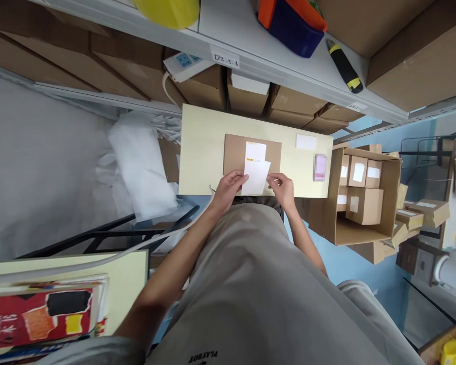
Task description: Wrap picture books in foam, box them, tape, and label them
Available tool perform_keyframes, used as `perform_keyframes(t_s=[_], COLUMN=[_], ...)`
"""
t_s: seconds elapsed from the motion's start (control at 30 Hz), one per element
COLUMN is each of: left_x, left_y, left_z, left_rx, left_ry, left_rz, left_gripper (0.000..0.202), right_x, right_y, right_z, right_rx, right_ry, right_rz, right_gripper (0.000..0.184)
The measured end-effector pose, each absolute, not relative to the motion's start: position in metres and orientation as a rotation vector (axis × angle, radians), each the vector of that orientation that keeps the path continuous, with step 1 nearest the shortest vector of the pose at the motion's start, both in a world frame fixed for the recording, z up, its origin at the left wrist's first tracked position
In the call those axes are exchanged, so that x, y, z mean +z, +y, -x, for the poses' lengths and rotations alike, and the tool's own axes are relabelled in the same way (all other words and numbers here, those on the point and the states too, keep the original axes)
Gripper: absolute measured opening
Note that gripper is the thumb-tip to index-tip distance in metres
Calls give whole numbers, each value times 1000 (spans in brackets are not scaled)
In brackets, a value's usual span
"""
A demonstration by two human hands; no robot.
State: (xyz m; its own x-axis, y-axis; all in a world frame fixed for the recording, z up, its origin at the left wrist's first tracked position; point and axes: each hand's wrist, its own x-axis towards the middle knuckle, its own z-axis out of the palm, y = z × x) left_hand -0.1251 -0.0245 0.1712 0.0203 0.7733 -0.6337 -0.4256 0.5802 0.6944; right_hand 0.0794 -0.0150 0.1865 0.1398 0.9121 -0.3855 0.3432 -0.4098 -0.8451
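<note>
Red covers a book (38,317) at our far left, and white wrapping (142,170) lies above it. Over the pale table (201,152), our left hand (228,190) pinches the left edge of a white sheet (256,181), which sits between our hands and overlaps a flat brown box (233,149) (a second white slip (256,150) shows just above). Our right hand (283,188) narrows its fingers at the sheet's right edge; whether they grip, we cannot tell. Farther right stands an open carton (391,197).

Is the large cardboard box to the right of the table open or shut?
Open: looking into the large cardboard box, you can see smaller boxes inside, with white labels on them.
</note>
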Motion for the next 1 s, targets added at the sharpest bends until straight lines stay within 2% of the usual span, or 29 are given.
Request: perform_keyframes(t_s=[0.17,0.43,0.7,0.87,1.0], left_x=[171,168,158,152,141], left_y=[-21,-19,-17,-16,-11], left_z=[126,126,125,123,122], left_rx=[952,960,953,922,939], left_ry=[1246,1272,1315,1341,1473], left_rz=[-371,-381,-365,-399,-513], left_gripper=[60,59,62,57,44], right_x=[179,180,177,169,154], right_y=[-15,-16,-17,-16,-14], right_z=[-76,-68,-69,-68,-68], right_rx=[1416,1432,1408,1424,1342], right_ry=[-1074,-924,-908,-946,-1027], right_rz=[1796,1760,1794,1813,1838], right_gripper=[21,19,35,42,41])
